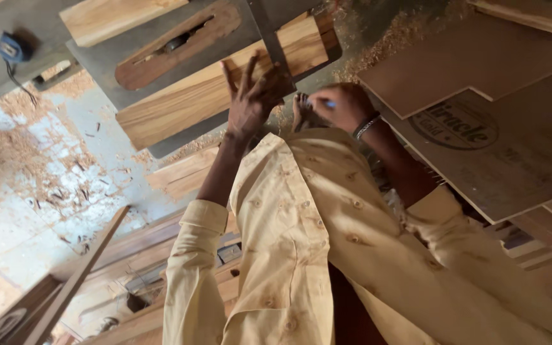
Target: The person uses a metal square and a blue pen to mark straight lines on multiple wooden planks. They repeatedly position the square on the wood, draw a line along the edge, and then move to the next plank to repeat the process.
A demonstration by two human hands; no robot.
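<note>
Sawdust-strewn grey table (97, 61). I see left hand (253, 96), fingers spread flat on long pale wooden plank (186, 102); right hand (340, 105) just beside plank, fingers pinching blue pencil (329, 103).

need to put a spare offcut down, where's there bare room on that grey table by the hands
Bare grey table shows between the top plank and the long plank. It is crowded where the left hand presses the metal square and the right hand holds a pencil; sawdust and plywood sheets fill the right.
</note>
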